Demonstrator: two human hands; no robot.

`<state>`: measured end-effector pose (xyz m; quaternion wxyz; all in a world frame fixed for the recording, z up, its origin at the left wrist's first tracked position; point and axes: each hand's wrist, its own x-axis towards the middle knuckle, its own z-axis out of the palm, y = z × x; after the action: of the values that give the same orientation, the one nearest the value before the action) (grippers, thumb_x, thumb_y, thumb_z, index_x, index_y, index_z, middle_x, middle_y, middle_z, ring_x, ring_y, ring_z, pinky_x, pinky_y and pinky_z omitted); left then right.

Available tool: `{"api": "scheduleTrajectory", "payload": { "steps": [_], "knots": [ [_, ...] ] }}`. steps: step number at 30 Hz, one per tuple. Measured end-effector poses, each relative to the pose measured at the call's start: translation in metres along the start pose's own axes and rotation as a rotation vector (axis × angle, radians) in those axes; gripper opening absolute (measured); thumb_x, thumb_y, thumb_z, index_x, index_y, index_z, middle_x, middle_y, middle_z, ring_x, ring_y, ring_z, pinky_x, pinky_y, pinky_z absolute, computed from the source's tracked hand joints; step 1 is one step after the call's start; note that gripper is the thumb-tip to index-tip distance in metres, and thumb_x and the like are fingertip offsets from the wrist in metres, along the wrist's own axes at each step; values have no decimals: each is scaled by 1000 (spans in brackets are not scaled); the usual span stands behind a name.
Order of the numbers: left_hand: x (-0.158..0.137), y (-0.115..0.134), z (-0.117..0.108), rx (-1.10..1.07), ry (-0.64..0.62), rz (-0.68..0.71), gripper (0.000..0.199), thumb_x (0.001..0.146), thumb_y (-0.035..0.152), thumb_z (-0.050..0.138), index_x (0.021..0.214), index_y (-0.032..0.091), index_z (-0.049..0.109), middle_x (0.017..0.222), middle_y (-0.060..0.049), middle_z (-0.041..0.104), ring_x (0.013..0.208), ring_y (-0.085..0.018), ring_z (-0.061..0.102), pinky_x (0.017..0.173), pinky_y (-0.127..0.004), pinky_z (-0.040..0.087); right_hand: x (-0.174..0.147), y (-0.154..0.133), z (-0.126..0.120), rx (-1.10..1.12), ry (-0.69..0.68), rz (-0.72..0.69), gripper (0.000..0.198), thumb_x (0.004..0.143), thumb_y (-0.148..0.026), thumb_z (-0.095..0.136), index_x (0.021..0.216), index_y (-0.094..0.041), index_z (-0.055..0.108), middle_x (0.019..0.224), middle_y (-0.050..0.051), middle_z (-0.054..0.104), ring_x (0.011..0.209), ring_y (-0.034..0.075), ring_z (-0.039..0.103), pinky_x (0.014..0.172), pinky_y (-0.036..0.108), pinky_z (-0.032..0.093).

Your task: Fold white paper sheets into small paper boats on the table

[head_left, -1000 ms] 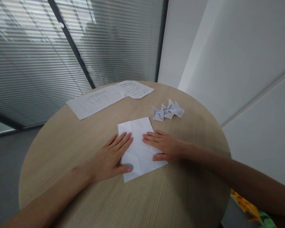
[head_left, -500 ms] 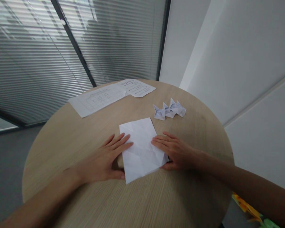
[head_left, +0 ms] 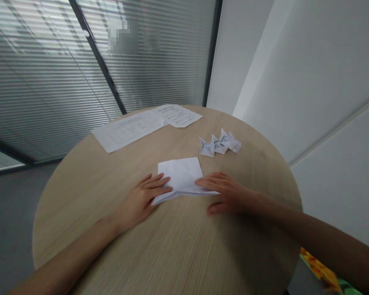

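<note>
A white sheet of paper (head_left: 182, 174) lies creased on the table, its near part folded up so that a loose double edge faces me. The outstretched fingers of my left hand (head_left: 147, 192) rest on its left side; that thumb is hidden. On the right side of the sheet, my right hand (head_left: 223, 189) lays its fingers over the paper. Its thumb, slightly blurred, stands apart below the near edge. Beyond the sheet, to the right, sits a row of several small folded paper shapes (head_left: 220, 143) with pointed tips.
Printed sheets (head_left: 135, 129) lie along the far left rim of the round wooden table (head_left: 172, 254). Behind it stands a glass partition with blinds (head_left: 160, 73). A white wall (head_left: 320, 73) rises on the right. Something orange and green (head_left: 321, 270) shows low at the right.
The near part of the sheet has been folded away from me, making it much shorter. My left hand has shifted slightly, and the right thumb has come off the paper.
</note>
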<state>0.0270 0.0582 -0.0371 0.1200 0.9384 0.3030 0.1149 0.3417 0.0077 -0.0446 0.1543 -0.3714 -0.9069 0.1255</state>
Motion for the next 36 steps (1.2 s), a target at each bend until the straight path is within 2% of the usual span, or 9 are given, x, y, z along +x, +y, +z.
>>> {"api": "scheduleTrajectory", "payload": {
  "steps": [2,5,8,12,15,18,23,29,36],
  "knots": [
    [2,2,-1,-60,103,-31,31,96,32,47,116,24,69,129,-7,67,123,-26,59,106,-49,45,8,0,4,-24,49,128,27,90,-38,62,103,-16,69,106,13,72,103,26,63,96,43,43],
    [8,6,-1,-119,201,-107,37,97,40,45,86,20,74,101,-8,74,97,-24,67,86,-40,54,23,-4,10,19,170,366,22,90,-26,59,70,-17,62,72,6,69,73,20,63,74,33,47],
    [14,5,1,-47,219,-214,43,95,45,48,71,19,71,91,-9,72,89,-26,65,81,-43,53,33,-9,15,134,301,530,7,84,-23,64,86,-16,63,65,0,64,58,15,57,60,28,42],
    [17,0,9,230,306,-387,55,86,49,60,125,11,60,128,-21,60,118,-40,55,93,-58,46,37,-15,21,70,387,593,59,77,-19,64,133,-12,48,78,3,68,71,21,63,77,39,50],
    [17,-2,11,371,352,-248,76,88,44,57,151,12,30,159,-23,25,144,-43,26,111,-62,28,41,-17,21,-148,465,578,84,72,-16,64,149,-12,31,126,19,60,117,34,56,100,54,42],
    [20,-6,10,460,266,-39,62,92,34,49,151,24,33,164,-11,15,150,-39,7,117,-63,8,50,-15,19,-238,320,404,81,72,-7,56,149,-9,33,152,21,37,139,34,37,113,51,33],
    [27,-20,13,372,-17,-2,54,99,39,32,152,26,32,160,-7,30,149,-32,21,118,-60,9,68,-8,20,-191,-73,116,55,85,-5,40,140,1,46,151,22,42,144,24,33,120,38,27],
    [27,-24,12,329,-127,-75,69,99,58,22,154,17,26,161,-14,21,148,-32,24,117,-58,16,61,-7,30,-240,-20,153,58,101,-37,35,147,-1,36,155,24,33,147,29,28,120,48,26],
    [17,-31,8,281,-84,-134,85,92,70,29,155,14,22,159,-17,27,147,-35,26,117,-61,16,36,2,27,-279,-17,210,55,100,-32,36,146,-2,38,154,23,36,146,29,29,120,47,26]
  ]
}}
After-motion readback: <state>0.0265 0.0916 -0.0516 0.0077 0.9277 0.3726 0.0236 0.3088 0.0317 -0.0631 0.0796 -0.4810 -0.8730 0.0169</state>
